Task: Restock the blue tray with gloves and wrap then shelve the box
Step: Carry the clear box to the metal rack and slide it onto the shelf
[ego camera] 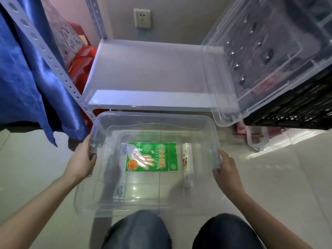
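Observation:
A clear plastic box [154, 121] is held just above the tiled floor, in front of a low white shelf [150, 69]. Inside it lie a green pack of gloves [150, 157] and, to its right, a white roll of wrap [187, 166]. My left hand [83, 159] grips the box's left side handle. My right hand [225, 169] grips the right side handle. No blue tray is in view.
The clear lid [255, 56] leans against a black crate [294, 108] at the right. A blue cloth [27, 78] hangs at the left beside the shelf's white post [53, 62]. Red items [80, 65] sit behind the shelf. My knees [140, 230] are at the bottom.

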